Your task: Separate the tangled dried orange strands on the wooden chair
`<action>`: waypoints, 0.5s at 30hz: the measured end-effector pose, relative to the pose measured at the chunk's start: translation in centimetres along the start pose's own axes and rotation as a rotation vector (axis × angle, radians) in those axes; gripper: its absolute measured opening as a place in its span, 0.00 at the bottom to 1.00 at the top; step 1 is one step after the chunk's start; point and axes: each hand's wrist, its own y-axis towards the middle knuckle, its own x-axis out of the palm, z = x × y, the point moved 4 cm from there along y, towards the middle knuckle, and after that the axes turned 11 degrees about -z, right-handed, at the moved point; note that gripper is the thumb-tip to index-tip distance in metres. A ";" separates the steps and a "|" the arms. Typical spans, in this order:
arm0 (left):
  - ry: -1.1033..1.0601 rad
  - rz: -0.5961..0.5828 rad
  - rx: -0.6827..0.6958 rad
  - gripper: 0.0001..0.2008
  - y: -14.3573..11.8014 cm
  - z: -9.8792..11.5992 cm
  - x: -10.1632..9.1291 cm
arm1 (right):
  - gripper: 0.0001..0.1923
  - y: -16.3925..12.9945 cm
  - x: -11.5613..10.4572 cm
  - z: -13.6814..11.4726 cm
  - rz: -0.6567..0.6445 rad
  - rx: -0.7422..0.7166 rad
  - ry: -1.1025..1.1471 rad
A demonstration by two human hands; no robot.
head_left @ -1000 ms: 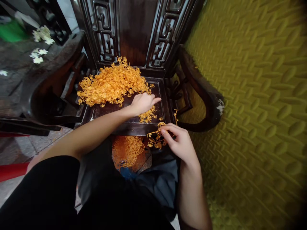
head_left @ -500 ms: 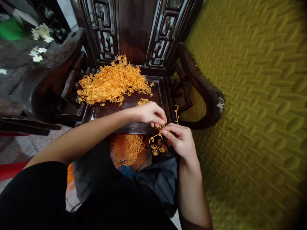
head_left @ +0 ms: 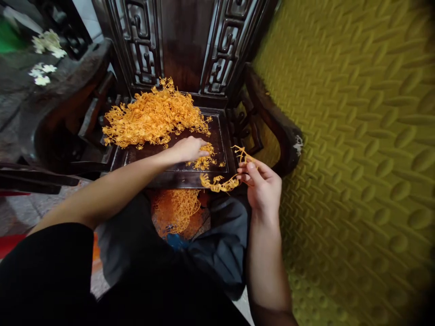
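Note:
On the dark wooden chair seat lies a large heap of small orange plastic-looking pieces with thin prongs. A smaller cluster of the same orange pieces lies nearer its front. Over that cluster my left hand reaches with thumb and index finger apart; its other fingers are partly hidden. My right hand is closed, pinching a thin branched orange strand between thumb and fingers. From this hand a row of pronged pieces hangs out to the left at the seat's front edge.
Below the seat, between the knees, an orange container holds tangled thin strands. Curved armrests flank the seat, and a yellow textured wall stands close on the right. White flowers rest on a dark surface at left.
My left hand has left the right hand and moved back over the small cluster. My right hand has lifted slightly with the strand, and the view has shifted a little.

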 end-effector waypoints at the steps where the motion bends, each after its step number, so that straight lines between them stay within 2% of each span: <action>1: -0.007 -0.007 0.011 0.22 -0.8 1.2 0.2 | 0.18 0.0 0.0 -0.1 -0.003 -0.004 0.019; 3: -0.110 -0.060 0.048 0.27 -2.5 3.6 0.8 | 0.20 0.0 0.3 -0.2 -0.028 -0.008 0.041; 5: -0.182 -0.144 0.107 0.27 -4.0 5.6 1.9 | 0.22 -0.1 0.8 -0.4 -0.055 -0.021 0.074; 7: -0.130 -0.187 0.149 0.29 -4.9 6.8 3.0 | 0.23 -0.2 1.3 -0.5 -0.075 -0.045 0.094; 10: -0.028 -0.171 0.130 0.22 -5.5 6.9 3.5 | 0.26 0.0 1.4 -0.4 -0.064 -0.093 0.027; 15: -0.372 -0.272 0.154 0.14 -6.5 6.4 1.4 | 0.24 0.2 0.3 0.4 0.031 -0.084 -0.319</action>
